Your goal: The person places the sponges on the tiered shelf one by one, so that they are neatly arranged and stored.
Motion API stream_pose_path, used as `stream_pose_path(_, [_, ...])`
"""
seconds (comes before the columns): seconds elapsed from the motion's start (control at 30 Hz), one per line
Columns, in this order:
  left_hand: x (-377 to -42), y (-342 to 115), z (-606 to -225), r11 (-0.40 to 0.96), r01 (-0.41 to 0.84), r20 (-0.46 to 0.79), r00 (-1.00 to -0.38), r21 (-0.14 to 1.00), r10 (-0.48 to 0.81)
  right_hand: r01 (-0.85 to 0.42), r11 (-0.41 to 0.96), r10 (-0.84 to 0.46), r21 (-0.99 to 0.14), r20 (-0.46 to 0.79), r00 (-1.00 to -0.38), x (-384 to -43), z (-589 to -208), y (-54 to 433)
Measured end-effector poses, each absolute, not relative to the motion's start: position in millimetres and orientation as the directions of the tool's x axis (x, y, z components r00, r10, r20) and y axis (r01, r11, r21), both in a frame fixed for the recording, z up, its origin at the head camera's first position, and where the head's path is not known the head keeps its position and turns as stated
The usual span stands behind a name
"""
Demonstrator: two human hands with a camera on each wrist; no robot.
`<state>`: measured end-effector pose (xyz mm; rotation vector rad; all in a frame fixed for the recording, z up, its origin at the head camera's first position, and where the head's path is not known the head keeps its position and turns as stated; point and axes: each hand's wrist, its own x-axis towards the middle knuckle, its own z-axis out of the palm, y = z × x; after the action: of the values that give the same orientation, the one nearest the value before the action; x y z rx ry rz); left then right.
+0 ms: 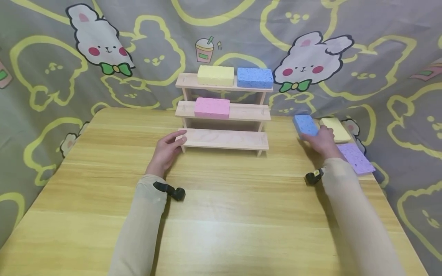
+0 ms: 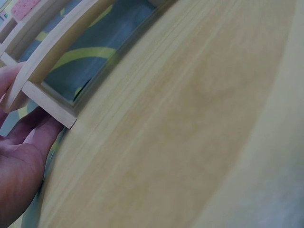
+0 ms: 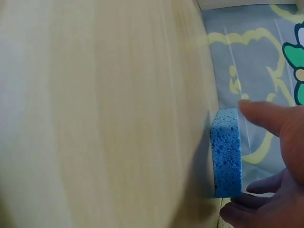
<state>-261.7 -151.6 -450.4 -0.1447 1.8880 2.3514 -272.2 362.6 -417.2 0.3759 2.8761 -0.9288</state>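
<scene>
My left hand (image 1: 165,151) grips the left end of the bottom tier of a three-tier wooden shelf (image 1: 224,138). In the left wrist view its thumb lies at the board's end, with the other fingers (image 2: 40,130) beside the leg. On the right, my right hand (image 1: 324,143) spans a blue sponge (image 1: 305,125) lying on the table. The right wrist view has the thumb at one end of this blue sponge (image 3: 226,154) and the extended fingers at the other. A yellow sponge (image 1: 335,129) and a purple sponge (image 1: 355,158) lie beside that hand.
Atop the shelf sit another yellow sponge (image 1: 215,76) and another blue sponge (image 1: 254,78). One pink sponge (image 1: 212,108) rests on the middle tier, towards the left. Patterned cloth (image 1: 238,23) hangs behind the wooden table (image 1: 214,218) and along its sides.
</scene>
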Motion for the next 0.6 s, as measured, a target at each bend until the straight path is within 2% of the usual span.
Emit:
stream_pose_path(0.37, [-262.5,-153.3,-450.2,-0.246,-0.148,-0.142,-0.989,0.958,0.041,0.234,0.846,0.211,-0.48,-0.101,-0.972,-277.5,-418.7,356.1])
stream_pose_path(0.6, [-262.7,-153.6,-451.6,-0.254,-0.145,-0.138,-0.989,0.956,0.048,0.238,0.838,0.224,-0.491,-0.089,-0.971,-275.2,-421.6,360.5])
